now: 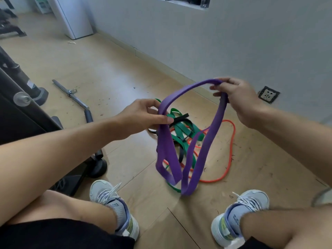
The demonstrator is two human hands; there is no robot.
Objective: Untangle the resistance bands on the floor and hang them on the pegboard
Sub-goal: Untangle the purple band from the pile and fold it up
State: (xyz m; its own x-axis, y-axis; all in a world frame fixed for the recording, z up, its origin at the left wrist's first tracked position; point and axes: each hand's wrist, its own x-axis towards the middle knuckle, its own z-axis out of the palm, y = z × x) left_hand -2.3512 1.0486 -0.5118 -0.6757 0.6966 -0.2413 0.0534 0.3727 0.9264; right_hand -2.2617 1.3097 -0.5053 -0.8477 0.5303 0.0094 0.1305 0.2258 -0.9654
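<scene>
A wide purple resistance band [204,150] hangs in loops between my hands above the wooden floor. My left hand [143,117] pinches its left strand and a black band [181,118] together. My right hand [235,97] grips the purple band's top right bend. Under the loops, on the floor, lie a tangled green band [181,131], the black band's other loops and a thin orange band [231,150]. The purple loops' lower ends reach down near the floor between my shoes. No pegboard is in view.
I am crouched, with my knees and grey shoes [111,198] at the bottom. A metal bar with a grip [75,96] lies at the left beside black gym equipment [21,108]. A grey wall with a socket [268,95] runs behind the bands. A white cabinet [75,17] stands far back.
</scene>
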